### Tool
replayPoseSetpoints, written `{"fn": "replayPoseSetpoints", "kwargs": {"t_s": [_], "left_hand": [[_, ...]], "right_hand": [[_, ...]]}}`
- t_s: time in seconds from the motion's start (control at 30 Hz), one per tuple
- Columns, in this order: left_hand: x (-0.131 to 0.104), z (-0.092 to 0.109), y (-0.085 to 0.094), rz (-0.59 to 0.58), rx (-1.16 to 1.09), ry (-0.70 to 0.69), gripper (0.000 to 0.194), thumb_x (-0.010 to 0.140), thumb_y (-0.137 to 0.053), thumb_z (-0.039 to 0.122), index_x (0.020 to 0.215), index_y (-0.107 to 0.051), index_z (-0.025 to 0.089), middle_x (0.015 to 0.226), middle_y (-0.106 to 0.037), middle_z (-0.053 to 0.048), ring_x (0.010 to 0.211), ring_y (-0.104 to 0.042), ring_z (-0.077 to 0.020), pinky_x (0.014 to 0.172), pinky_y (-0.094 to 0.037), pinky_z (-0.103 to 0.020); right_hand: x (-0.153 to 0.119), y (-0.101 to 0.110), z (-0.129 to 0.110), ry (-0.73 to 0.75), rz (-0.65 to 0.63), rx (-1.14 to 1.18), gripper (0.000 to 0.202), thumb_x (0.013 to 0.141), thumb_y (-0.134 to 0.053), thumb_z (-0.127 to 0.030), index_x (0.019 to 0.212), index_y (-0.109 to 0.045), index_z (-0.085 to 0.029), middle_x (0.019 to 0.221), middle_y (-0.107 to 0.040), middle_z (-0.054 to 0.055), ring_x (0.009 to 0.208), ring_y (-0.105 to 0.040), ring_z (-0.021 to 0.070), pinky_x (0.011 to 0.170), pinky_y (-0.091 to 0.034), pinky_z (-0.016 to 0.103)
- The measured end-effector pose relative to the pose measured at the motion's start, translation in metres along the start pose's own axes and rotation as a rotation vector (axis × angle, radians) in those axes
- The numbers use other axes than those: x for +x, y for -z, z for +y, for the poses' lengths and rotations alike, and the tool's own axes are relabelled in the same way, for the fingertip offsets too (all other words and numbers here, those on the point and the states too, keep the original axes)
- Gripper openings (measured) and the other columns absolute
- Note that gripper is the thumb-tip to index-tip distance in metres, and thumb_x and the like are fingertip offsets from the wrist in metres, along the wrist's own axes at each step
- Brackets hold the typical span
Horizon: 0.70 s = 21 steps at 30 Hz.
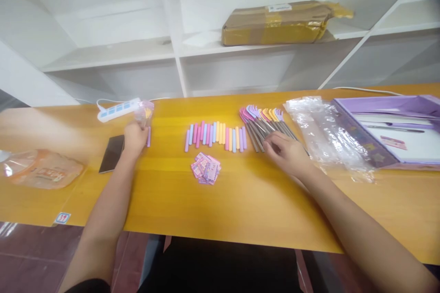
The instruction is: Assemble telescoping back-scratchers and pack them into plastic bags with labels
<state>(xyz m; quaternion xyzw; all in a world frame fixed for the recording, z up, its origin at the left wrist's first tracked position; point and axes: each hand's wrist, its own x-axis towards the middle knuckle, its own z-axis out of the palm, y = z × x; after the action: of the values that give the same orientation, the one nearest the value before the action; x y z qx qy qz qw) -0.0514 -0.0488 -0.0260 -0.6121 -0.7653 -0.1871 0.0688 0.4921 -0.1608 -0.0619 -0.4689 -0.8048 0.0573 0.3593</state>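
At the left, my left hand (135, 138) is closed around the lower end of a small clear plastic packet (145, 111) with pink and yellow pieces inside. A short purple stick (149, 137) is beside those fingers. My right hand (287, 152) has its fingers curled over the handle ends of several thin metal rods with curved coloured tips (264, 116); what its fingertips hold, if anything, is hidden. Between my hands lies an uneven row of pink, blue, yellow and purple sticks (216, 133). Nearer me is a loose pile of small pink printed cards (206, 168).
Clear plastic bags (326, 130) lie right of the rods, beside an open purple box (364, 146). On the left are a white power strip (118, 110), a dark phone (112, 153) and an orange-labelled bag (48, 169). A taped parcel (275, 25) sits on the white shelf behind.
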Motion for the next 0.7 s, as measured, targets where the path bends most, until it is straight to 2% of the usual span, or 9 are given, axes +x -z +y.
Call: {"fn": "replayPoseSetpoints", "kwargs": {"t_s": [0.1, 0.2, 0.23, 0.27, 0.37, 0.43, 0.5, 0.63, 0.7], "left_hand": [[-0.007, 0.018, 0.010, 0.052, -0.085, -0.032, 0.029, 0.088, -0.058, 0.024, 0.109, -0.075, 0.013, 0.097, -0.076, -0.013, 0.102, -0.072, -0.0309, 0.096, -0.056, -0.040], [-0.028, 0.047, 0.022, 0.132, -0.338, -0.089, 0.024, 0.081, -0.063, 0.025, 0.102, -0.074, 0.018, 0.090, -0.071, -0.006, 0.094, -0.072, -0.0253, 0.092, -0.058, -0.037], [-0.039, 0.059, 0.025, 0.119, -0.459, -0.104, 0.025, 0.080, -0.064, 0.026, 0.102, -0.073, 0.018, 0.088, -0.069, -0.004, 0.091, -0.072, -0.0238, 0.089, -0.059, -0.037], [-0.052, 0.071, 0.029, 0.040, -0.615, -0.111, 0.027, 0.080, -0.064, 0.027, 0.104, -0.073, 0.019, 0.088, -0.068, -0.002, 0.085, -0.073, -0.0217, 0.084, -0.060, -0.035], [-0.099, 0.103, 0.037, -0.484, -1.032, -0.106, 0.041, 0.082, -0.064, 0.027, 0.122, -0.068, 0.019, 0.086, -0.070, 0.000, 0.069, -0.073, -0.0193, 0.070, -0.063, -0.034], [-0.131, 0.119, 0.038, -0.794, -1.126, -0.188, 0.042, 0.084, -0.068, 0.023, 0.126, -0.067, 0.020, 0.093, -0.072, -0.002, 0.076, -0.076, -0.0190, 0.072, -0.065, -0.033], [-0.157, 0.130, 0.034, -1.062, -1.167, -0.261, 0.042, 0.087, -0.069, 0.020, 0.130, -0.067, 0.021, 0.100, -0.071, -0.004, 0.082, -0.078, -0.0194, 0.073, -0.066, -0.033], [-0.188, 0.140, 0.020, -1.540, -1.425, -0.229, 0.050, 0.094, -0.077, 0.032, 0.138, -0.059, 0.021, 0.098, -0.072, -0.006, 0.082, -0.080, -0.0220, 0.073, -0.066, -0.035], [-0.195, 0.143, 0.015, -1.677, -1.584, -0.133, 0.059, 0.093, -0.082, 0.042, 0.142, -0.056, 0.022, 0.107, -0.073, -0.009, 0.080, -0.080, -0.0220, 0.067, -0.064, -0.032]], "right_hand": [[0.002, 0.001, -0.002, -0.008, 0.005, 0.029, 0.024, 0.111, -0.053, -0.028, 0.088, -0.056, -0.023, 0.093, -0.066, 0.004, 0.079, -0.062, 0.0173, 0.073, -0.045, 0.032], [0.005, 0.003, -0.008, -0.030, 0.008, 0.087, 0.027, 0.112, -0.051, -0.029, 0.086, -0.056, -0.022, 0.091, -0.065, 0.005, 0.079, -0.060, 0.0176, 0.074, -0.045, 0.033], [0.006, 0.002, -0.010, -0.048, 0.007, 0.105, 0.028, 0.112, -0.051, -0.030, 0.086, -0.057, -0.022, 0.090, -0.065, 0.005, 0.078, -0.059, 0.0176, 0.073, -0.045, 0.034], [0.006, 0.001, -0.013, -0.078, 0.004, 0.125, 0.027, 0.111, -0.052, -0.032, 0.087, -0.059, -0.022, 0.089, -0.065, 0.005, 0.076, -0.058, 0.0174, 0.072, -0.045, 0.034], [0.004, -0.006, -0.023, -0.220, -0.026, 0.318, 0.018, 0.109, -0.058, -0.040, 0.108, -0.063, -0.023, 0.092, -0.066, 0.004, 0.072, -0.057, 0.0162, 0.066, -0.047, 0.032], [0.003, -0.014, -0.031, -0.316, -0.058, 0.580, 0.033, 0.107, -0.063, -0.049, 0.129, -0.057, -0.025, 0.101, -0.067, 0.003, 0.070, -0.059, 0.0144, 0.059, -0.048, 0.029], [0.002, -0.021, -0.040, -0.393, -0.109, 0.828, 0.049, 0.104, -0.067, -0.057, 0.140, -0.050, -0.028, 0.107, -0.066, 0.002, 0.063, -0.058, 0.0116, 0.049, -0.045, 0.025], [0.000, -0.030, -0.063, -0.495, -0.224, 0.978, 0.048, 0.098, -0.076, -0.058, 0.127, -0.058, -0.025, 0.097, -0.067, 0.001, 0.057, -0.054, 0.0091, 0.042, -0.042, 0.021], [-0.002, -0.034, -0.077, -0.480, -0.263, 0.988, 0.047, 0.093, -0.083, -0.053, 0.121, -0.060, -0.023, 0.096, -0.070, 0.002, 0.064, -0.061, 0.0115, 0.048, -0.049, 0.022]]}}
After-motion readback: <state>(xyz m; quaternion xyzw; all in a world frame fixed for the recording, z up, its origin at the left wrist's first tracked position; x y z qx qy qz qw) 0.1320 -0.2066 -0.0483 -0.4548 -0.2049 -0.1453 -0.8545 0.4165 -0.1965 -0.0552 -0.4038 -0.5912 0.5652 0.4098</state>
